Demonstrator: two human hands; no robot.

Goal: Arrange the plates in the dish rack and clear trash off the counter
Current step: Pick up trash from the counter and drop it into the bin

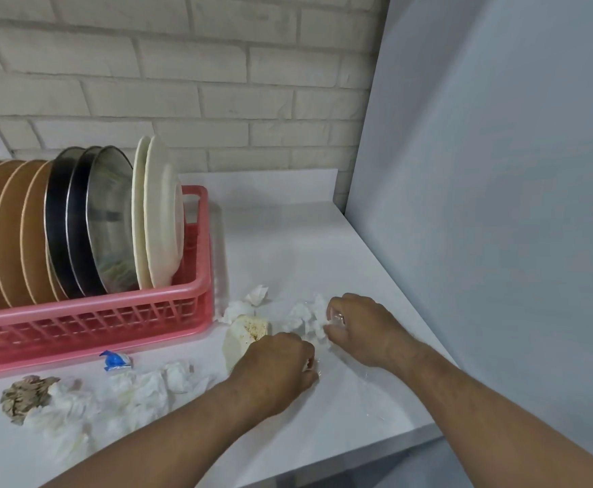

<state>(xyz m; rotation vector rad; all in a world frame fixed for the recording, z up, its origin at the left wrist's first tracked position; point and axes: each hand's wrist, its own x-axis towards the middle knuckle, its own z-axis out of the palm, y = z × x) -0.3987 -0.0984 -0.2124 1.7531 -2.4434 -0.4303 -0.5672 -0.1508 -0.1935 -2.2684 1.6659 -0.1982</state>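
Whitewashed brick wall [217, 65] meets a pale blue panel [499, 170]

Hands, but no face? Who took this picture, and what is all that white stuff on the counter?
The camera sits on a person's head and looks down, so you see only their two arms. The left hand and the right hand are both curled over bits of trash on the white counter. The right hand pinches a crumpled white tissue. What the left hand holds is hidden. The white stuff is more crumpled tissues, plus a brown paper ball, a blue and white wrapper and a stained napkin. On the left, a pink rack holds brown, metal and white plates standing on edge.
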